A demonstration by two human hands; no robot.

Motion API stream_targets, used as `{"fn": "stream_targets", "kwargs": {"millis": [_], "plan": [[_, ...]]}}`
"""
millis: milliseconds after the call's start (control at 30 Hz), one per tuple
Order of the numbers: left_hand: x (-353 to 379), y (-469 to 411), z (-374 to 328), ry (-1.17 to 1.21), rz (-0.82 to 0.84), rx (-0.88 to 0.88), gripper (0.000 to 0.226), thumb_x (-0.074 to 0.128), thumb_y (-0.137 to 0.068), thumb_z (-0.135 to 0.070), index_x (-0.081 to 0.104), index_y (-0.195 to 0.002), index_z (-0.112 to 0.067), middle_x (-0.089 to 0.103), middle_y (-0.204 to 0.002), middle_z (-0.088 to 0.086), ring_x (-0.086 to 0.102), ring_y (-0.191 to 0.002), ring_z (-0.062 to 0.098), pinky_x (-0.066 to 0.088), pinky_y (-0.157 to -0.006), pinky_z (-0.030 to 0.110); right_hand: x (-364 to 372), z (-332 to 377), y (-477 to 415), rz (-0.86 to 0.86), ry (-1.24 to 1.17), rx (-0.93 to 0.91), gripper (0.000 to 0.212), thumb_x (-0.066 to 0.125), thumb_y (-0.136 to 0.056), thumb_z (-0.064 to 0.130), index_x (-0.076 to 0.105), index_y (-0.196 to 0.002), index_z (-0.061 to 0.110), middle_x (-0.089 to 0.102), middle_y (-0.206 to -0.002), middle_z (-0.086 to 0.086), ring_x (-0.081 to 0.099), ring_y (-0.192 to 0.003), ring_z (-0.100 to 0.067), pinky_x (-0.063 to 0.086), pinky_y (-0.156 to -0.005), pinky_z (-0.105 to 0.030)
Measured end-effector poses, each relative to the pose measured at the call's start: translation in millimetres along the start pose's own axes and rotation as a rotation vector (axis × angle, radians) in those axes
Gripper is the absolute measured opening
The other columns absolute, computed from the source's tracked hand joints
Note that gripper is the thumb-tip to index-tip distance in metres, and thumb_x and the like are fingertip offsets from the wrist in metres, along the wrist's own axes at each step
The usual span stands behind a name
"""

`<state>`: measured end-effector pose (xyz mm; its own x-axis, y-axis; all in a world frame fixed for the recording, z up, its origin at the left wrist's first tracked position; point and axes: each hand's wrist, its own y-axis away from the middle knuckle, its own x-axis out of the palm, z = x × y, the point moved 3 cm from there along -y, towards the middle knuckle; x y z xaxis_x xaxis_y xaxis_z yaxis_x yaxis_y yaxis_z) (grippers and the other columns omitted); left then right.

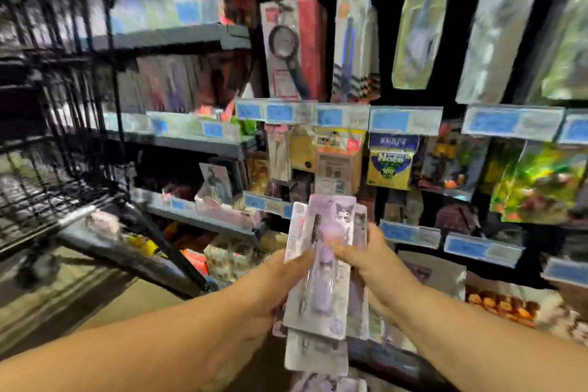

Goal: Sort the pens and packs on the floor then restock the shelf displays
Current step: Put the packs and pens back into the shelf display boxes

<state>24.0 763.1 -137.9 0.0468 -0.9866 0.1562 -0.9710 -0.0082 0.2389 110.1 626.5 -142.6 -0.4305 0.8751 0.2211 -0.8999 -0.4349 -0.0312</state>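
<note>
The left hand (pixel 280 277) and right hand (pixel 369 264) grip a fanned stack of purple pen packs (pixel 321 293) by its two side edges, holding it upright just before the shelf display (pixel 404 121). Squaring the cards so their hanging holes line up should ease hooking. Both forearms reach forward and converge on the stack.
</note>
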Motion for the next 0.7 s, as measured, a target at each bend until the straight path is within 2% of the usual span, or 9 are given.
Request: {"fn": "stream_targets", "kwargs": {"millis": [67, 167, 267, 333, 400, 467, 600, 633, 700], "plan": [[15, 11, -3, -0.016, -0.054, 0.014, 0.026, 0.063, -0.089, -0.045, 0.068, -0.108, -0.029, 0.074, -0.106, 0.007, 0.07, -0.1, 0.029, 0.052, -0.094, 0.055, 6, 13, 15, 0.056, -0.009, -0.052, 0.07, 0.081, -0.07, 0.028, 0.046, -0.131, 0.026, 0.069, -0.116, -0.001, 0.068, -0.105, -0.021, 0.053, -0.092, -0.045], [33, 18, 1, -0.002, -0.144, 0.075, 0.061, 0.075, -0.071, -0.054, 0.055, -0.122, -0.027, 0.075, -0.103, 0.009, 0.072, -0.096, 0.03, 0.054, -0.09, 0.054, 7, 21, 39, 0.102, -0.059, -0.087, 0.063, 0.073, -0.082, 0.032, 0.042, -0.136, 0.037, 0.067, -0.123, 0.003, 0.066, -0.11, -0.021, 0.051, -0.096, -0.046], [62, 29, 6, 0.075, -0.157, 0.091, 0.049, 0.069, -0.076, -0.042, 0.056, -0.117, -0.017, 0.076, -0.091, 0.011, 0.074, -0.083, 0.028, 0.06, -0.074, 0.041, 2, 24, 58, 0.054, -0.059, -0.121, 0.088, 0.074, -0.074, 0.051, 0.028, -0.148, 0.038, 0.056, -0.138, 0.007, 0.057, -0.122, -0.016, 0.044, -0.105, -0.045], [73, 29, 9, 0.12, -0.167, 0.101, 0.039, 0.064, -0.085, -0.037, 0.056, -0.115, -0.014, 0.076, -0.086, 0.011, 0.075, -0.076, 0.025, 0.06, -0.063, 0.034, -4, 29, 63, 0.03, -0.007, -0.146, 0.096, 0.071, -0.076, 0.058, 0.018, -0.152, 0.037, 0.039, -0.15, 0.015, 0.042, -0.134, -0.008, 0.038, -0.109, -0.03], [79, 22, 10, 0.165, -0.182, 0.144, 0.057, 0.066, -0.078, -0.045, 0.052, -0.124, -0.016, 0.075, -0.1, 0.012, 0.074, -0.089, 0.027, 0.06, -0.078, 0.043, -11, 37, 67, 0.007, 0.018, -0.171, 0.081, 0.061, -0.086, 0.049, 0.016, -0.152, 0.036, 0.031, -0.146, 0.024, 0.033, -0.131, 0.002, 0.036, -0.097, -0.014], [81, 15, 13, 0.161, -0.222, 0.186, 0.076, 0.07, -0.069, -0.057, 0.048, -0.132, -0.021, 0.072, -0.114, 0.008, 0.072, -0.098, 0.026, 0.056, -0.089, 0.049, -17, 40, 68, 0.021, 0.059, -0.173, 0.082, 0.056, -0.085, 0.05, 0.013, -0.153, 0.035, 0.028, -0.147, 0.025, 0.03, -0.13, 0.004, 0.03, -0.097, -0.017], [90, 4, 25, 0.231, -0.228, 0.177, 0.103, 0.079, -0.048, -0.075, 0.045, -0.132, -0.026, 0.069, -0.12, 0.005, 0.07, -0.103, 0.025, 0.055, -0.091, 0.048, -28, 39, 70, -0.017, 0.138, -0.114, 0.076, 0.055, -0.089, 0.05, 0.015, -0.152, 0.038, 0.027, -0.144, 0.028, 0.032, -0.13, 0.003, 0.031, -0.105, -0.024], [93, 2, 27, 0.242, -0.211, 0.184, 0.1, 0.077, -0.049, -0.074, 0.046, -0.131, -0.026, 0.069, -0.119, 0.004, 0.07, -0.102, 0.024, 0.055, -0.091, 0.047, -30, 38, 70, -0.023, 0.197, -0.102, 0.07, 0.053, -0.091, 0.051, 0.02, -0.151, 0.039, 0.028, -0.148, 0.025, 0.032, -0.133, 0.001, 0.031, -0.108, -0.026], [97, 3, 30, 0.242, -0.166, 0.2, 0.076, 0.071, -0.066, -0.065, 0.05, -0.129, -0.028, 0.073, -0.112, 0.001, 0.072, -0.099, 0.021, 0.057, -0.085, 0.04, -34, 34, 68, -0.06, 0.356, -0.095, 0.052, 0.046, -0.096, 0.052, 0.037, -0.146, 0.04, 0.035, -0.146, 0.016, 0.035, -0.132, -0.003, 0.032, -0.108, -0.03]]}}
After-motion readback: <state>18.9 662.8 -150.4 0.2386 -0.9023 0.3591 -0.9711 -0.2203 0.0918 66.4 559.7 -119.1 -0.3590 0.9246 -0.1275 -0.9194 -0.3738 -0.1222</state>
